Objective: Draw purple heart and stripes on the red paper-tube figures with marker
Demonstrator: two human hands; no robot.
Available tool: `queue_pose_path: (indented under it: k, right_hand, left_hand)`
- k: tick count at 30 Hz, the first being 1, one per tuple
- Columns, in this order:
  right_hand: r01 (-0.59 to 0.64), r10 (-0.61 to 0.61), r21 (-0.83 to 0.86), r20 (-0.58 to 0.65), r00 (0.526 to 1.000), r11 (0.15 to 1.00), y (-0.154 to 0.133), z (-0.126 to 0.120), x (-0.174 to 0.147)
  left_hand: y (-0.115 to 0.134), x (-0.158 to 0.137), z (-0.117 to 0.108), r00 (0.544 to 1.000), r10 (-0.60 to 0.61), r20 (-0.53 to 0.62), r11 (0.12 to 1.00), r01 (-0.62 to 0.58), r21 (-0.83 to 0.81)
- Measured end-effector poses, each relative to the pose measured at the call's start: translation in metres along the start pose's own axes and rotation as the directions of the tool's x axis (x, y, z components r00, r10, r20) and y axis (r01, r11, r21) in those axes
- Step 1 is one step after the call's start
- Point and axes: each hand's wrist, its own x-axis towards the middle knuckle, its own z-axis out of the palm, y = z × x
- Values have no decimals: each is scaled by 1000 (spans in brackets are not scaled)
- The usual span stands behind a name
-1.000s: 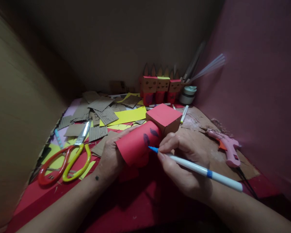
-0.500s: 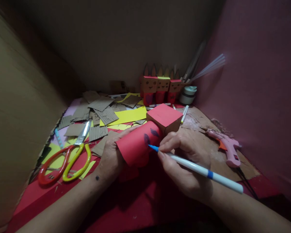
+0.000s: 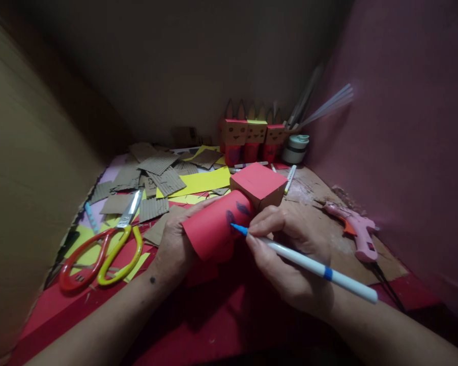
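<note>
Near the middle of the frame, our left hand (image 3: pixel 173 249) wraps around a red paper roll (image 3: pixel 213 229), the grip clamped on its lower end so the roll lies tilted, pointing up and to the right. A red cube (image 3: pixel 258 185) sits at the roll's upper end, touching it; whether the two are glued together we cannot tell. Two dark marks show on the roll just below the cube.

Our right hand (image 3: pixel 290 254), lower right of centre, has its grip closed on a white pen (image 3: pixel 320 272) with a blue band and a blue tip. The tip rests against the roll at the lower of the two dark marks, and the pen's shaft runs off toward the lower right.

On the table (image 3: pixel 213 325), covered here in red paper, scissors (image 3: pixel 103 251) with one red and one yellow handle lie at the left, blades pointing up toward a heap of corrugated cardboard scraps (image 3: pixel 156 175). Yellow paper sheets (image 3: pixel 206 180) lie beside the scraps, just behind the roll. At the back, above the cube, three small box figures (image 3: pixel 252 137) with drawn faces stand in a row, a small round container (image 3: pixel 295 148) just to their right. A pink glue gun (image 3: pixel 356 231) lies at the right edge of the table, well apart from our hands.
</note>
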Motion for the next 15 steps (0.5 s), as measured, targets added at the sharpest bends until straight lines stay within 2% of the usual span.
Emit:
queue_pose_path:
  k: [9,15]
  right_hand:
    - [-7,7,-7,15,1000,1000,0,-1,-2]
    - [0,2,37,-47,999,999,-1,2,0]
  left_hand:
    - [8,2,3,996,67,-53,993,-62,103]
    - [2,2,2,999,-15,-50,999,17,44]
